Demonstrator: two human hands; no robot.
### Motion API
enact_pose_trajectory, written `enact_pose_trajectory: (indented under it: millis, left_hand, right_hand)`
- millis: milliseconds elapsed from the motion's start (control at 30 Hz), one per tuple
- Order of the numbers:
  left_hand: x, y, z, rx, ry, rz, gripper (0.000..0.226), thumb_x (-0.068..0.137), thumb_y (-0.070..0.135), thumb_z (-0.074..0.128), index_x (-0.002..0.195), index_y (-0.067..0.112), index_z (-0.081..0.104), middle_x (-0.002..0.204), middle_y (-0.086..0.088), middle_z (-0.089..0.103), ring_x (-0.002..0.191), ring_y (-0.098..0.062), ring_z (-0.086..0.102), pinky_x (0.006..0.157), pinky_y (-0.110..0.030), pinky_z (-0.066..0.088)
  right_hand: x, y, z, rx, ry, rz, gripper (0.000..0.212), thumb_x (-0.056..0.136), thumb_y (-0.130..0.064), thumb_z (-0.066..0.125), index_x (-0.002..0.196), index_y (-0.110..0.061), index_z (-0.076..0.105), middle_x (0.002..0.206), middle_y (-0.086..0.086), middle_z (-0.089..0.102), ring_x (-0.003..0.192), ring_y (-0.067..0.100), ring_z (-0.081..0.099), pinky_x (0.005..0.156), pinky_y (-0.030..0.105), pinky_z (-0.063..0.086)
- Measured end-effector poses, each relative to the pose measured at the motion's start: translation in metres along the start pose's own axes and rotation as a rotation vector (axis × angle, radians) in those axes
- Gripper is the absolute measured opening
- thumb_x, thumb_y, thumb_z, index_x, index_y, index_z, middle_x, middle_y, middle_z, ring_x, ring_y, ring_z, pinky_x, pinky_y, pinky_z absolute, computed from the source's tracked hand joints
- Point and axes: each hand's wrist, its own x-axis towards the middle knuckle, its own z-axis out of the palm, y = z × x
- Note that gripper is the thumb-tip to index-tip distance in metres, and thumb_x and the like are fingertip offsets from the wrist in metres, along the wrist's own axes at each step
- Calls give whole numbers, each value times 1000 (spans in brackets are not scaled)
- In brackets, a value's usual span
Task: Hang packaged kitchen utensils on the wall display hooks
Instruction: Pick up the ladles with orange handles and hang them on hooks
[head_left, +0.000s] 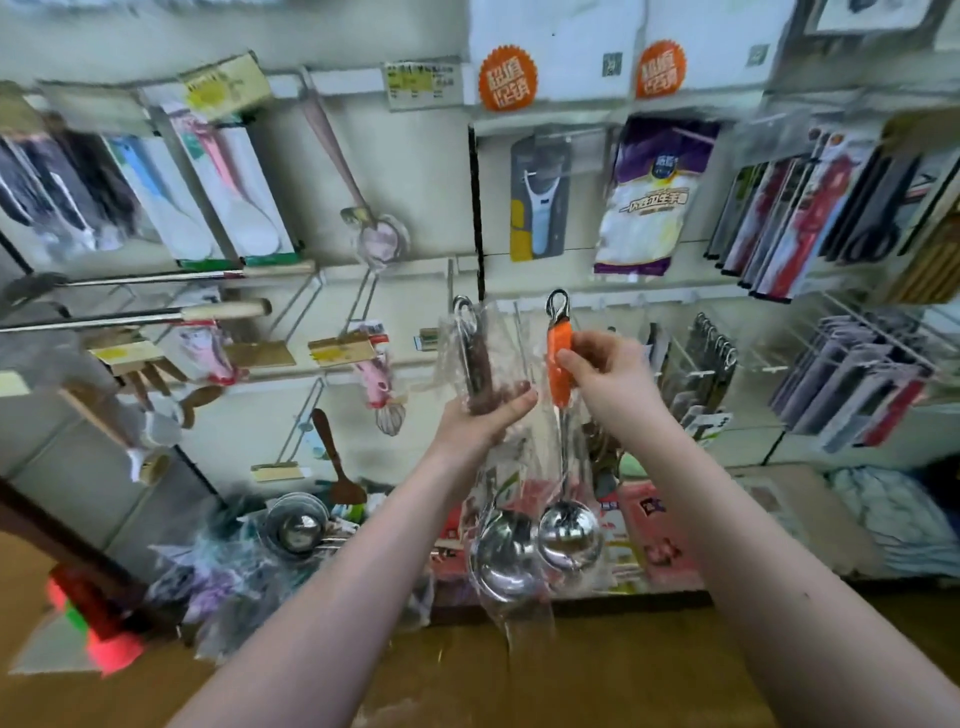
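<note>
Head view: left hand (485, 415) grips the brown ladle (480, 364) by its wrapped handle; right hand (605, 371) pinches the orange ladle (560, 364), both held upright before the wall hooks (685, 358). Loose plastic wrap (514, 597) could, I reckon, snag or hide the hanging loops, so a ladle might slip off.

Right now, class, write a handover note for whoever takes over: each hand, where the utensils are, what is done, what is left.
Left hand grips the brown-handled ladle through its clear bag, upright, bowl down.
Right hand pinches the orange-handled ladle by its handle, hanging loop up.
Done: both are held up before the wall display.
Left: hang each on a hook; neither is on one yet.
</note>
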Motion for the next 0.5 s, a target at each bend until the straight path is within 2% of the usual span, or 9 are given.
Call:
enact_pose_trajectory:
  millis: [67, 133, 200, 300, 367, 433, 500]
  left_hand:
    - [11, 4, -8, -23, -20, 20, 29, 83, 25, 70, 110, 16, 66, 102, 13, 67, 92, 0, 59, 70, -20, 40]
    - [22, 9, -15, -43, -34, 39, 28, 83, 26, 70, 109, 16, 67, 100, 13, 68, 91, 1, 61, 71, -18, 42]
    - [31, 11, -20, -37, -60, 47, 20, 84, 26, 70, 103, 22, 68, 91, 17, 68, 81, 7, 60, 65, -13, 43]
    - [44, 10, -25, -25, -65, 43, 14, 82, 27, 72, 95, 25, 67, 87, 17, 67, 80, 7, 58, 67, -14, 41]
    - [53, 6, -26, -39, -44, 40, 15, 81, 26, 74, 94, 24, 67, 84, 18, 67, 74, 11, 59, 63, -11, 43]
    - [61, 2, -26, -58, -23, 40, 20, 81, 22, 74, 100, 19, 67, 83, 17, 66, 65, 13, 60, 54, -5, 44]
    - [71, -3, -26, -71, 2, 35, 25, 81, 19, 74, 105, 14, 67, 85, 13, 67, 65, 13, 61, 54, -4, 44]
  right_hand:
    - [10, -1, 4, -28, 19, 23, 11, 93, -9, 57, 98, -16, 65, 91, 0, 67, 88, 17, 64, 86, 28, 51]
    - [17, -2, 9, -74, 24, 21, 13, 93, -7, 56, 100, -11, 66, 92, 3, 67, 90, 20, 64, 87, 31, 51]
    - [22, 1, 13, -115, 38, 3, 14, 93, -6, 56, 102, -7, 67, 93, 5, 68, 91, 22, 65, 88, 34, 51]
    - [26, 6, 20, -130, 39, 7, 13, 93, -7, 56, 101, -9, 67, 93, 3, 69, 90, 20, 66, 87, 33, 52]
    - [29, 12, 24, -129, 32, 17, 12, 93, -8, 56, 98, -13, 66, 91, 1, 68, 89, 18, 65, 85, 31, 52]
    - [32, 17, 27, -132, 19, 27, 11, 93, -8, 56, 96, -16, 64, 91, 1, 68, 87, 16, 65, 82, 27, 51]
    - [37, 25, 30, -126, 1, 46, 13, 94, -8, 55, 93, -18, 63, 90, 0, 68, 86, 14, 65, 76, 21, 51]
